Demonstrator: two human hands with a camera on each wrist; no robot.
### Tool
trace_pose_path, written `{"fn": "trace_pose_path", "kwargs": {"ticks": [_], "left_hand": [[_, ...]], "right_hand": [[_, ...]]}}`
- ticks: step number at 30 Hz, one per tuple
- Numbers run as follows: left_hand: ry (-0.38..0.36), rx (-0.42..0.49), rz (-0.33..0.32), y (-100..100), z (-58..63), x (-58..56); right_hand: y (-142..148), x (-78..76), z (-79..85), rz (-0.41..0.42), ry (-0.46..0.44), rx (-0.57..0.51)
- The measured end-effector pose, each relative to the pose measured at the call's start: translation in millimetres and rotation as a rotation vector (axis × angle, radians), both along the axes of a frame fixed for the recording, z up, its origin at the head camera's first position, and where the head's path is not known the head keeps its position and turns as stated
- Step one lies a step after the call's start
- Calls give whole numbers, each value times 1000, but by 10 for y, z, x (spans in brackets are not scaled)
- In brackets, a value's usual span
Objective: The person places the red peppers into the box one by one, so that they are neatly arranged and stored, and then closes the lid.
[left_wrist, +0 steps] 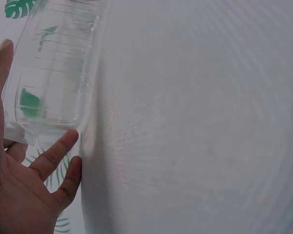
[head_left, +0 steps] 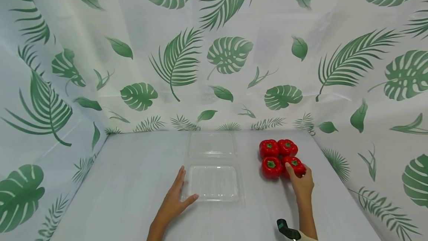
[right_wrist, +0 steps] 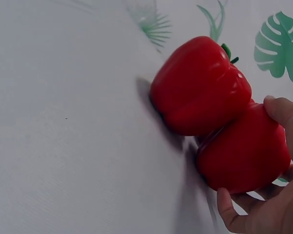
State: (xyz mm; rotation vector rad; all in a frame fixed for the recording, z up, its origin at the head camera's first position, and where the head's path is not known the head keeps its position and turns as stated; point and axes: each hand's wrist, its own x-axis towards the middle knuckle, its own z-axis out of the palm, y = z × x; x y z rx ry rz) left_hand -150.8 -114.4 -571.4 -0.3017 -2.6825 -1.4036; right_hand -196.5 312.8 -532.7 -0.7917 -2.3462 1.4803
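A clear plastic clamshell container (head_left: 214, 182) lies open on the white table, its lid (head_left: 212, 145) folded back toward the wall. At its left edge rests my left hand (head_left: 172, 201), fingers spread and straight; in the left wrist view the fingertips are right at the container's (left_wrist: 53, 87) end. To the right, several red bell peppers with green stems stand grouped together. My right hand (head_left: 302, 184) grips the near right bell pepper (head_left: 294, 164), thumb on one side and fingers on the other. Beside it in the right wrist view is another bell pepper (right_wrist: 200, 87).
The white table (head_left: 133, 166) meets a leaf-printed cloth (head_left: 214, 66) at the back and on both sides. A black device (head_left: 285, 228) is strapped near my right wrist. The far bell peppers (head_left: 268, 148) stand closest to the back cloth.
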Motion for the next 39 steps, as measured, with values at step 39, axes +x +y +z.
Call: {"fn": "trace_pose_path", "kwargs": {"ticks": [39], "left_hand": [[14, 10, -15, -11, -16, -18]], "right_hand": [[62, 13, -193, 26, 141, 163]]}}
